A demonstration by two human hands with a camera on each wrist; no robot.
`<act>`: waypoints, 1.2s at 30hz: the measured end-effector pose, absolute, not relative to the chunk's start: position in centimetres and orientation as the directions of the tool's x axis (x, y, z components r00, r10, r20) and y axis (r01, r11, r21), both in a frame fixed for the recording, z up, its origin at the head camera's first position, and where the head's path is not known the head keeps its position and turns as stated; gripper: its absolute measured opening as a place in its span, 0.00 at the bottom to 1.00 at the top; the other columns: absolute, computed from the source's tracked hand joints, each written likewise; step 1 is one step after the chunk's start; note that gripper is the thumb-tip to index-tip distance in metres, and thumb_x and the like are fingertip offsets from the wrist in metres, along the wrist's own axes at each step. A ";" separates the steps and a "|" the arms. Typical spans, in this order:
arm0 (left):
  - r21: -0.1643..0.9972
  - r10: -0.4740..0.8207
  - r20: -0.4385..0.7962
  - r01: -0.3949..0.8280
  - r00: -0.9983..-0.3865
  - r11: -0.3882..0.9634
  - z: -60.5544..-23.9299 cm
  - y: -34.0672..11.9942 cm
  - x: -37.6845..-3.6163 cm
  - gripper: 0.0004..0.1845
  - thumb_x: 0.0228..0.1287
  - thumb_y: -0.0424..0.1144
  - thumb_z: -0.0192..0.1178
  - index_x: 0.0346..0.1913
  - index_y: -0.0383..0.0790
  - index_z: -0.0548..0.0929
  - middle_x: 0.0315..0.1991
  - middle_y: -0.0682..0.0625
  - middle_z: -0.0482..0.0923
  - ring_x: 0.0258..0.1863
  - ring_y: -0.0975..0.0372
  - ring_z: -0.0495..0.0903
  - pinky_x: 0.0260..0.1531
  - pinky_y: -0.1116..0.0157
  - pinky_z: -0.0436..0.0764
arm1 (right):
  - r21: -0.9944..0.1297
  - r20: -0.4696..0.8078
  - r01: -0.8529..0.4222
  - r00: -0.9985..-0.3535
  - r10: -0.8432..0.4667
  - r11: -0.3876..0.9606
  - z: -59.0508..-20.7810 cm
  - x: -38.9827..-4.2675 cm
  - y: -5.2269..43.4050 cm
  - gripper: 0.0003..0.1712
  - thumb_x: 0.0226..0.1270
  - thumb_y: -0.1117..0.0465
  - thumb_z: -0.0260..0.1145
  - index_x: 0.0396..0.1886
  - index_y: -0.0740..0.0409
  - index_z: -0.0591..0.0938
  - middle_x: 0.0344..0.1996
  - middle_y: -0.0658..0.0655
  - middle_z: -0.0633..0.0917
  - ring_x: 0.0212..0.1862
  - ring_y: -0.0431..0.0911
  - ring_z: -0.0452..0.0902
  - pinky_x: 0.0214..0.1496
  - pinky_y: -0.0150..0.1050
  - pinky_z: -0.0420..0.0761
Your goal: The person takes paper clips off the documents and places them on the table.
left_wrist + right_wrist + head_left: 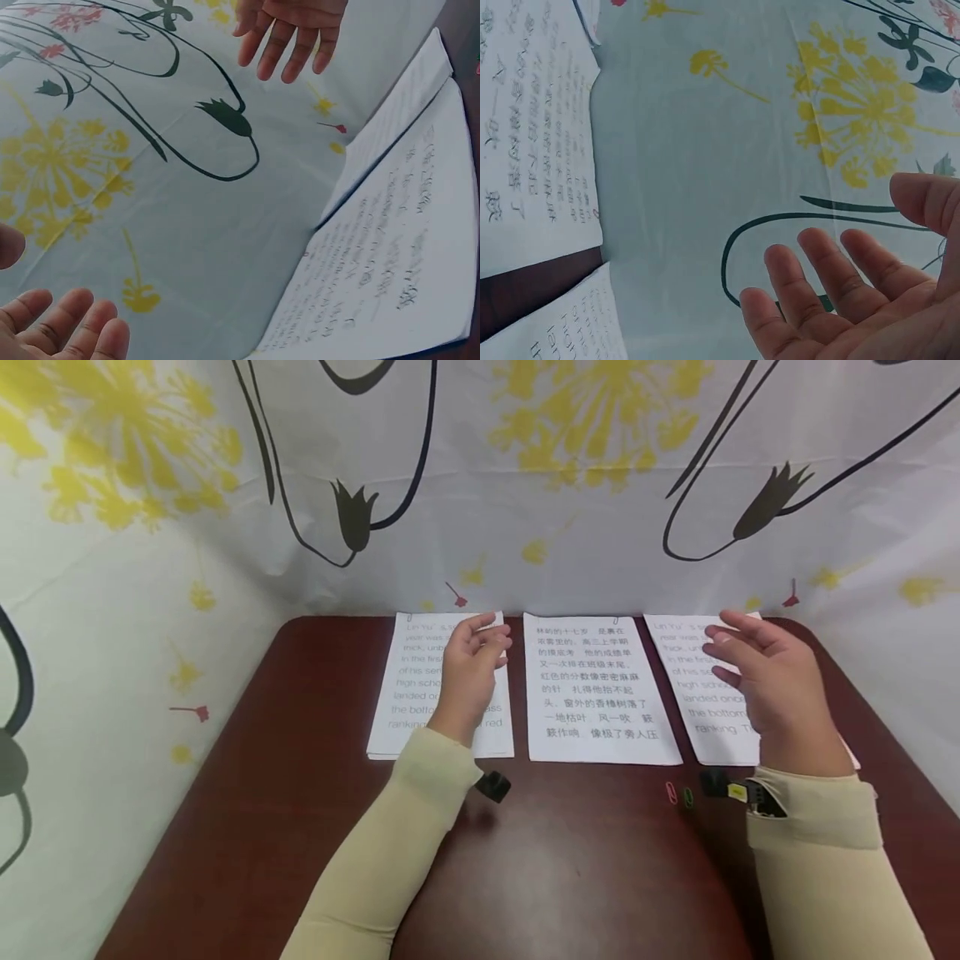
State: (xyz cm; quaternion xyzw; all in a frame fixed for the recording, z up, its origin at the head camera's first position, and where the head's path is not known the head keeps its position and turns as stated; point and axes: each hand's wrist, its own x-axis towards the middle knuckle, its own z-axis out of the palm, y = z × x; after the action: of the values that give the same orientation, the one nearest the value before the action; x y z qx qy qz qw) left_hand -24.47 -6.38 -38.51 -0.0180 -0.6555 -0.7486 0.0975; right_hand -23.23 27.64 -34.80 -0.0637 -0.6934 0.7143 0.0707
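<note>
Three stacks of printed sheets lie side by side at the back of the table. Over the left stack [405, 689], with English text, hovers my left hand [469, 672], fingers loosely bent and holding nothing. The middle stack [596, 689] has Chinese text and a paper clip [616, 620] at its top edge. My empty right hand [783, 685] is raised above the right stack [693, 693], covering part of its English text. Relaxed, spread fingers of the right hand [847, 300] show in the right wrist view. Another clip [409, 618] sits at the left stack's top.
A pink paper clip [671, 792] and a green paper clip [688, 797] lie loose on the dark red table [570, 860], near the right wrist's camera [714, 782]. A flower-patterned cloth [465, 527] hangs behind the table and along its left side.
</note>
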 end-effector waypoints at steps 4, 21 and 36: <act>0.983 -0.101 0.121 0.134 -0.988 -0.129 -39.6 -5.9 -24.7 0.19 0.78 0.35 0.57 0.68 0.41 0.76 0.61 0.45 0.84 0.62 0.54 0.83 0.62 0.54 0.83 | -0.999 -0.011 0.019 -0.984 0.176 0.047 -35.8 -23.3 27.6 0.34 0.75 0.58 0.70 0.77 0.55 0.73 0.45 0.37 0.87 0.46 0.32 0.86 0.43 0.23 0.83; 0.987 0.043 -0.045 -0.051 -0.998 -0.151 -43.4 -5.1 -25.3 0.23 0.80 0.41 0.54 0.73 0.45 0.72 0.75 0.46 0.73 0.74 0.56 0.72 0.71 0.57 0.76 | -0.949 -0.160 0.162 -0.987 0.029 0.269 -38.5 -24.1 24.4 0.39 0.82 0.47 0.59 0.84 0.58 0.62 0.62 0.50 0.82 0.60 0.41 0.80 0.63 0.40 0.77; 0.975 0.267 -0.116 -0.160 -0.957 -0.153 -43.6 -5.0 -25.6 0.32 0.83 0.49 0.47 0.82 0.42 0.61 0.84 0.40 0.53 0.83 0.47 0.57 0.81 0.52 0.60 | -0.900 -0.291 0.270 -0.957 -0.010 0.341 -39.5 -24.6 24.2 0.44 0.84 0.43 0.51 0.87 0.57 0.50 0.85 0.66 0.52 0.82 0.71 0.49 0.82 0.68 0.51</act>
State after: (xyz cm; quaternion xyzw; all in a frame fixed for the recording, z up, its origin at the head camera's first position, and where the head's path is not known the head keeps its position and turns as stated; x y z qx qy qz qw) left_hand -25.56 -4.96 -43.64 -0.0419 -0.6354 -0.7581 -0.1409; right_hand -24.56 24.23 -39.53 -0.0801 -0.8095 0.5684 -0.1233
